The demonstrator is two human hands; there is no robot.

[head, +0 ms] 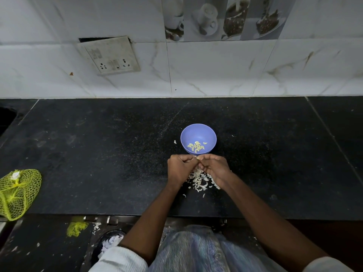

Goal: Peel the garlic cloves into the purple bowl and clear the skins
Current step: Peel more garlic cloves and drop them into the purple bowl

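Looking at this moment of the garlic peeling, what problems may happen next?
1. Both hands, left hand and right hand, pinch a garlic clove just short of the purple bowl; it may slip onto the counter.
2. The skins lie loose near the bowl and may get in with the peeled cloves.
3. Skins may fall off the counter's edge.

we see only a pale sliver of the garlic clove point(198, 157) between the curled fingers of the left hand point(179, 169) and right hand point(215, 169), too small to tell if it is peeled. the hands cover part of the pile of skins point(200, 182). the yellow net bag point(16, 193) is cut off by the left edge.
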